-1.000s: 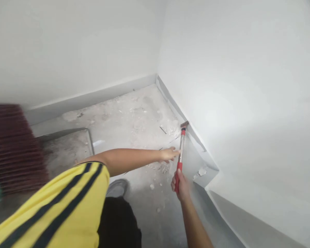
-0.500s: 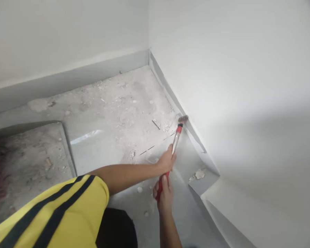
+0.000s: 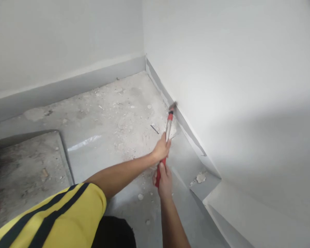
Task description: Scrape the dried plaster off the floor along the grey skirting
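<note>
Both my hands grip a scraper [image 3: 168, 127] with a long red and silver handle. My left hand [image 3: 162, 148] is closed round the middle of the shaft, above the other hand. Lower down, my right hand [image 3: 164, 179] wraps the red grip near its end. The scraper's brownish, blurred head [image 3: 173, 106] is at the grey skirting [image 3: 184, 120] along the right wall, close to its top edge. Pale smears and ragged patches show along this skirting.
Dust and plaster chips [image 3: 129, 117] litter the grey floor, with a thin dark strip [image 3: 154, 129] among them. A dirty flat tray or board [image 3: 64, 151] lies at the left. Plaster chunks [image 3: 200, 177] rest near the wall's projecting corner at the right.
The scraper head has moved up and left along the right skirting, towards the far corner. Both hands have moved forward with it, still gripping the handle. The view has shifted slightly.
</note>
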A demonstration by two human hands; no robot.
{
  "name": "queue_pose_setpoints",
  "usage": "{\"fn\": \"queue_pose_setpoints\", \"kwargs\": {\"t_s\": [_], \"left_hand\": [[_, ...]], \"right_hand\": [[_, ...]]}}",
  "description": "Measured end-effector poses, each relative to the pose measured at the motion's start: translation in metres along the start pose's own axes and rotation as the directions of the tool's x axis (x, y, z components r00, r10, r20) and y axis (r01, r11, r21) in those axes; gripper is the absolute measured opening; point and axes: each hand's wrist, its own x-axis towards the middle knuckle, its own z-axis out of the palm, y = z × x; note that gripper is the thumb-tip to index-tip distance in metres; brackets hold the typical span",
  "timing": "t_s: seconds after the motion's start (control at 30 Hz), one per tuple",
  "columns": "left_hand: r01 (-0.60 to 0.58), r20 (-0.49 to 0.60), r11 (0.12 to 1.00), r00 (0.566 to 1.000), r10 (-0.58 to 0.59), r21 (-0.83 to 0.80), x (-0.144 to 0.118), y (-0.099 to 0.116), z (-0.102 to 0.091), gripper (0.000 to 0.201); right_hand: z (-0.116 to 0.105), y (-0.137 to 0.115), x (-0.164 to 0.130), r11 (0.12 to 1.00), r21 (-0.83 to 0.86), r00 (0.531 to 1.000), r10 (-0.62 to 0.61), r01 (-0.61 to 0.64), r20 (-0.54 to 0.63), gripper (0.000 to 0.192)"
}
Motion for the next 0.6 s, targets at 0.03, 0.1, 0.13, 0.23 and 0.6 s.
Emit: {"fn": "queue_pose_setpoints", "kwargs": {"t_s": [0.03, 0.1, 0.13, 0.23, 0.6], "left_hand": [[0.005, 0.068, 1.0, 0.998, -0.005, 0.004, -0.012, -0.005, 0.011, 0.042], [0.008, 0.163, 1.0, 0.987, -0.012, 0.022, -0.031, -0.016, 0.027, 0.047], [0.008, 0.185, 0.999, 0.983, -0.015, 0.038, -0.034, -0.019, 0.03, 0.047], [-0.002, 0.112, 0.997, 0.994, -0.007, 0.083, -0.012, -0.015, 0.009, 0.042], [-0.043, -0.07, 0.989, 0.996, 0.054, 0.142, 0.055, 0.013, -0.089, 0.033]], "right_hand": [[-0.008, 0.011, -0.012, 0.999, 0.028, 0.999, 0.019, -0.018, -0.034, 0.041], [-0.021, 0.032, -0.03, 0.996, 0.08, 0.993, 0.057, -0.048, -0.108, 0.041], [-0.024, 0.038, -0.033, 0.995, 0.083, 0.99, 0.061, -0.05, -0.129, 0.04], [-0.006, 0.028, -0.009, 1.0, -0.016, 0.993, 0.015, -0.017, -0.119, 0.041], [0.084, -0.013, 0.061, 0.991, -0.099, 0.996, -0.094, 0.092, -0.012, 0.039]]}}
